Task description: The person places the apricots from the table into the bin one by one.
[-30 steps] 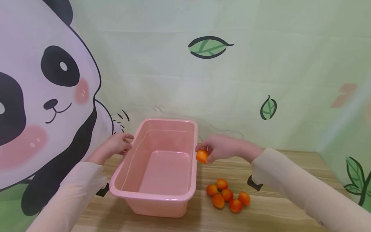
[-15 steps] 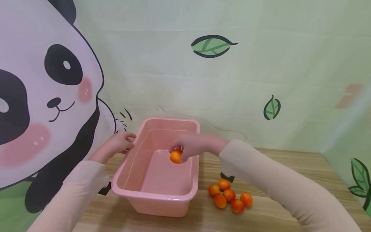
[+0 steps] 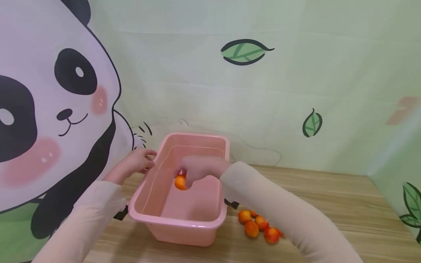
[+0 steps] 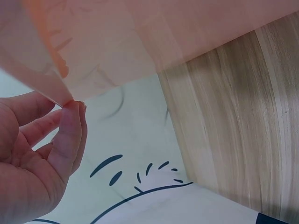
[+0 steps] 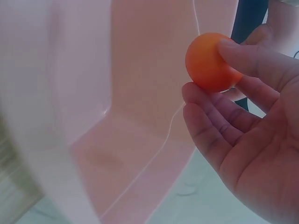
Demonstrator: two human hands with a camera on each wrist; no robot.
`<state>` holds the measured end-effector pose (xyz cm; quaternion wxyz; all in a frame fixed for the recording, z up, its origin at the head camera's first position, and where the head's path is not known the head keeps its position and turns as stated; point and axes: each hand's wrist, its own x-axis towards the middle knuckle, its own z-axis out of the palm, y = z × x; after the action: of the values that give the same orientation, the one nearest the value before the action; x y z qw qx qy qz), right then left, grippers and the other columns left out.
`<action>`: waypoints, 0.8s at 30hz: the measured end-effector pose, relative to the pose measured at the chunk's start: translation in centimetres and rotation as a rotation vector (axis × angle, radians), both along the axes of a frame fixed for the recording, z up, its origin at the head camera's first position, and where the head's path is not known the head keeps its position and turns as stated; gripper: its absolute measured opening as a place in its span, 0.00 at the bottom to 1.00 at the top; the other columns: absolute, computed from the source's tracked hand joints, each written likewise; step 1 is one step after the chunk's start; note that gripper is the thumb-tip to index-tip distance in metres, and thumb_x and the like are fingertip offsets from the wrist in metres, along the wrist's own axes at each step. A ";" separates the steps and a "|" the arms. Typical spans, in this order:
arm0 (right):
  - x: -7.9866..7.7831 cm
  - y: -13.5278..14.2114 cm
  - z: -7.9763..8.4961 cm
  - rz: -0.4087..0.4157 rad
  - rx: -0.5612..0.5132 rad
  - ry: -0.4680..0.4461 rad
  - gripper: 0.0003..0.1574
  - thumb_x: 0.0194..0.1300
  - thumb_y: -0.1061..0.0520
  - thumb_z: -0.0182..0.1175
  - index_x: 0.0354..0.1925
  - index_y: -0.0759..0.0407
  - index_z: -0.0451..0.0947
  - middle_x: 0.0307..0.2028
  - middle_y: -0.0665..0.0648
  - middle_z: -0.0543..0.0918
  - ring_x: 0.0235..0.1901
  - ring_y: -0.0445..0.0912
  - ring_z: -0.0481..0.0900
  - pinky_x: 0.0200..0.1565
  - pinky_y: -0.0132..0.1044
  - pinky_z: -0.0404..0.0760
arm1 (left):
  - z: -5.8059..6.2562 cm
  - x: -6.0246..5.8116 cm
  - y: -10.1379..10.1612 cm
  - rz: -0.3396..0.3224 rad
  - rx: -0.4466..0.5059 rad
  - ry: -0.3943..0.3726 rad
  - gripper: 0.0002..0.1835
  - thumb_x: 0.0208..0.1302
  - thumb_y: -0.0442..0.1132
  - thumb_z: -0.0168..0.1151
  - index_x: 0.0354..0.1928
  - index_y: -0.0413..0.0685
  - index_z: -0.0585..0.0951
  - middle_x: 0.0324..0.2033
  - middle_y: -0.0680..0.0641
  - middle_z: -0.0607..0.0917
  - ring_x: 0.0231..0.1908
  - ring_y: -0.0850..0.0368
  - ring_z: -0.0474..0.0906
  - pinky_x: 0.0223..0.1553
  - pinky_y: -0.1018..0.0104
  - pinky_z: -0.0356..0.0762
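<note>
A deep pink plastic basin [image 3: 184,223] stands on the table. My left hand [image 3: 139,162] pinches its left rim between thumb and fingers, as the left wrist view confirms. Over the inside of the basin, my right hand [image 3: 197,170] holds a small round orange fruit [image 3: 180,182]. The right wrist view shows the fruit [image 5: 210,60] smooth and orange, gripped by thumb and fingertips, apart from the basin wall [image 5: 140,70]. Several like orange-red fruits [image 3: 251,229] lie in a loose group to the right of the basin, partly covered by the right sleeve.
The wood-grain table [image 3: 315,197] runs back to a cloth backdrop [image 3: 184,73] printed with a panda and leaves. A black strap piece [image 3: 232,204] shows under the right forearm, beside the basin's right rim.
My right hand has carried the fruit leftward, from outside the basin's right rim to over its inside. The left hand stays at the left rim. The view has shifted slightly.
</note>
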<state>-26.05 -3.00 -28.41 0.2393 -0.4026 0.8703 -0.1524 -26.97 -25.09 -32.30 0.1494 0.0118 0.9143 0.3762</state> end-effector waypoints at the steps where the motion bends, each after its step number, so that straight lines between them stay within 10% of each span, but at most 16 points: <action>1: 0.0 -0.3 -0.2 0.006 -0.003 0.000 0.17 0.48 0.63 0.62 0.38 0.46 0.78 0.31 0.46 0.78 0.36 0.42 0.72 0.40 0.31 0.73 | 0.0 0.0 0.1 0.004 -0.003 0.001 0.26 0.61 0.32 0.48 0.60 0.30 0.60 0.51 0.30 0.72 0.42 0.48 0.77 0.40 0.59 0.79; 24: -0.1 -3.8 -5.3 -0.084 0.006 -0.204 0.15 0.46 0.60 0.65 0.35 0.47 0.77 0.30 0.49 0.78 0.31 0.44 0.74 0.35 0.32 0.76 | -0.1 0.2 0.0 0.013 -0.002 0.030 0.25 0.59 0.31 0.48 0.59 0.31 0.62 0.49 0.31 0.74 0.40 0.47 0.77 0.41 0.57 0.79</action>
<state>-26.13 -6.83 -33.69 0.3213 -0.3473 0.8580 -0.1999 -26.80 -25.13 -32.37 0.1333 0.0113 0.9169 0.3760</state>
